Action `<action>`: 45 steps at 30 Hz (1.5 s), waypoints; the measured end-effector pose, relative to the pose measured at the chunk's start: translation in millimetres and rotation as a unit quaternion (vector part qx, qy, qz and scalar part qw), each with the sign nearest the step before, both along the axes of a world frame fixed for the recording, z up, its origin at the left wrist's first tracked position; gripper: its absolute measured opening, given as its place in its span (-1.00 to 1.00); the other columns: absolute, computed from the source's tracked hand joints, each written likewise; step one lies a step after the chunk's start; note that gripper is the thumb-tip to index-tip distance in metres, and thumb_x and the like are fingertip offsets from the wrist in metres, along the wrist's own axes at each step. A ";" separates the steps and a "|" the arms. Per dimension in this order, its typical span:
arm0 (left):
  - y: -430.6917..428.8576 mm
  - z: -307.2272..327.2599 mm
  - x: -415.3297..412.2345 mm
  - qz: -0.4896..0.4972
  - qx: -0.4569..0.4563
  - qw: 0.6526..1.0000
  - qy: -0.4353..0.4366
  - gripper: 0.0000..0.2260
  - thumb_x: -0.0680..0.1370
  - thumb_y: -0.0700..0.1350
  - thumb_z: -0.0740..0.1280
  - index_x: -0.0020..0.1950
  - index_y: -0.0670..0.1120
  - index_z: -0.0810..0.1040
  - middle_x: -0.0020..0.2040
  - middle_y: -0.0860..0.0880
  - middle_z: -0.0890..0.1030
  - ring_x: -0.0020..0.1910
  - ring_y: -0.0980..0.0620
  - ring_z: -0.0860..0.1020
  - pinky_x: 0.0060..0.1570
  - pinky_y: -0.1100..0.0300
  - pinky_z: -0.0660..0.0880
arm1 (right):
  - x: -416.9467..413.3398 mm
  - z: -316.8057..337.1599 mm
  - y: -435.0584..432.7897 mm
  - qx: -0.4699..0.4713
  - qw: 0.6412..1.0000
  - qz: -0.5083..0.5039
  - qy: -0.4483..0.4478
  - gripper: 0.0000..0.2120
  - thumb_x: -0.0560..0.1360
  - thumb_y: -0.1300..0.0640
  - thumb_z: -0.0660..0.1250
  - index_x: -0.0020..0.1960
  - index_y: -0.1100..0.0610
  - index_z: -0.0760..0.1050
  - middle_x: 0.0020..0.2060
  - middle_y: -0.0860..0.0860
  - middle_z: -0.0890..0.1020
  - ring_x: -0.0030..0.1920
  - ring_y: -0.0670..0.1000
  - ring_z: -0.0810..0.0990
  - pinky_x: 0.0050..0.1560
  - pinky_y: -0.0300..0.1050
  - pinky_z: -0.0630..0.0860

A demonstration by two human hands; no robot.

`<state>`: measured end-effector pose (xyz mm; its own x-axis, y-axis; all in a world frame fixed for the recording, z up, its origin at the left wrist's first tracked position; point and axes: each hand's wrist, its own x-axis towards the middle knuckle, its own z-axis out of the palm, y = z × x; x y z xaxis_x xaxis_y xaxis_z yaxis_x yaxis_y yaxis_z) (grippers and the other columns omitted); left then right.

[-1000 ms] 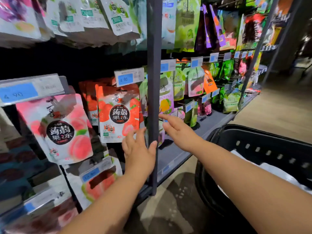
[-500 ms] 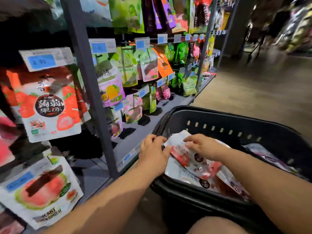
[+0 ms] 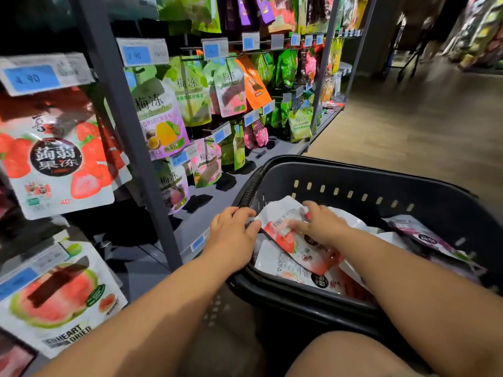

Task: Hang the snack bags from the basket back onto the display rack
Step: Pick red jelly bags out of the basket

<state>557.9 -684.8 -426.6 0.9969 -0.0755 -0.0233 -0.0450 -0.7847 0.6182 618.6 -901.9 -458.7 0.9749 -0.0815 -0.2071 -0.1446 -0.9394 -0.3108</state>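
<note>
Both hands are back from the grey metal rack, inside the black plastic basket: left hand seemingly pinching, right hand pressing flat-fingered, a red-and-white snack bag.

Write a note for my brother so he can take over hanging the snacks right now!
Left hand: fingers curled at the basket rim, beside a corner of the red-and-white snack bag; whether it grips either is unclear.
Right hand: fingers spread on that bag, blurred.
Things: several bags lie in the basket, including a purple bag; strawberry bags hang on the rack.
Done: nothing lifted out at this moment.
Left: pick up the top bag, hook it on a matching peg, repeat.
</note>
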 end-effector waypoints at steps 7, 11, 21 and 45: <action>0.1 3.2 -2.3 -0.003 0.009 1.000 0.003 -0.67 0.67 0.07 0.12 0.42 0.08 0.38 0.43 0.02 0.33 0.46 -0.03 0.19 0.40 0.08 0.17 | 2.7 7.8 -21.3 0.092 0.995 -0.037 0.027 -0.32 0.53 -0.24 0.30 0.53 -0.01 0.17 0.37 0.12 0.47 0.24 0.13 0.51 0.11 -0.04 0.43; -0.8 5.5 -2.8 -0.003 0.015 1.000 0.006 -0.67 0.67 0.08 0.12 0.43 0.08 0.37 0.44 0.01 0.32 0.47 -0.05 0.18 0.42 0.06 0.16 | -0.4 13.2 -24.9 0.116 0.992 -0.006 0.048 -0.52 0.55 -0.21 0.29 0.42 -0.14 0.29 0.16 0.10 0.57 0.02 0.06 0.56 0.04 -0.07 0.46; -0.9 4.5 -4.2 -0.003 0.015 1.000 0.007 -0.65 0.66 0.11 0.15 0.43 0.08 0.37 0.44 0.00 0.31 0.46 -0.06 0.18 0.41 0.04 0.17 | -11.6 29.4 -39.5 0.308 0.947 0.055 0.069 -0.88 0.51 0.08 0.44 0.03 0.08 0.61 -0.05 0.05 0.69 -0.09 -0.01 0.63 0.00 -0.10 0.55; 3.4 -5.0 0.7 -0.023 -0.034 0.999 0.009 -0.54 0.56 0.31 0.00 0.20 0.07 0.50 0.30 -0.03 0.45 0.38 -0.08 0.29 0.35 0.02 0.21 | -17.3 46.5 -6.2 0.279 0.939 0.146 -0.138 -0.81 0.39 0.23 0.53 -0.30 0.04 0.58 -0.18 -0.04 0.54 -0.13 -0.07 0.52 -0.02 -0.15 0.50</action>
